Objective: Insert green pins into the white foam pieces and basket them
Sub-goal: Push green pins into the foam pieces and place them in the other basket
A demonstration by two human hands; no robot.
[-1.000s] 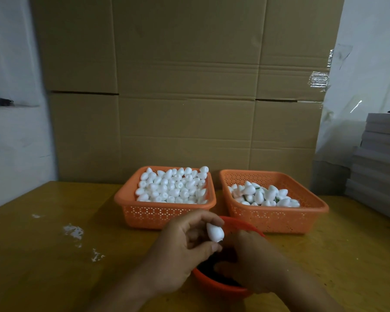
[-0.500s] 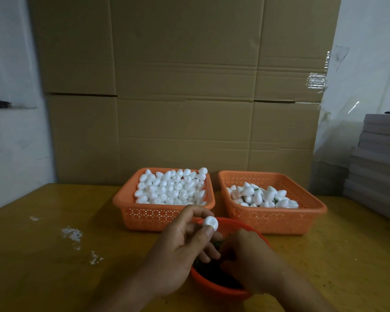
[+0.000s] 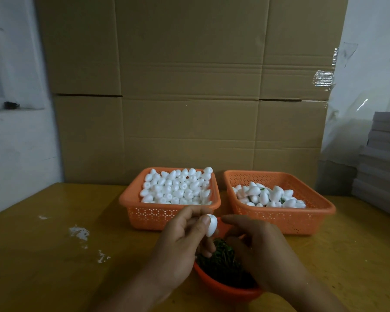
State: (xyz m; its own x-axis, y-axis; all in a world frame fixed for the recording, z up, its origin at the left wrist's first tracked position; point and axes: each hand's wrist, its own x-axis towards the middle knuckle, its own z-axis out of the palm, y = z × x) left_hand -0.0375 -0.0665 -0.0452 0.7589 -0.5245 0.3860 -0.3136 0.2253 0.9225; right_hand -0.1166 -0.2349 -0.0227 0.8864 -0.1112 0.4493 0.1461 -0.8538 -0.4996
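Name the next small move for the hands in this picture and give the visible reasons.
Probably the right hand should pick one green pin from the orange bowl and bring it to the foam piece. The left hand already pinches that piece above the bowl, no pin shows in it, and the right hand's fingers curl over the green pins.

Two baskets sit side by side at mid-frame on the tabletop (image 3: pixel 54 255): the left basket (image 3: pixel 131 199) heaped with foam pieces (image 3: pixel 176 188), the right basket (image 3: pixel 324 210) holding fewer. Below them, at lower centre, a bowl (image 3: pixel 223 289) holds pins (image 3: pixel 223 262). Cardboard boxes (image 3: pixel 189 86) stand behind the baskets.
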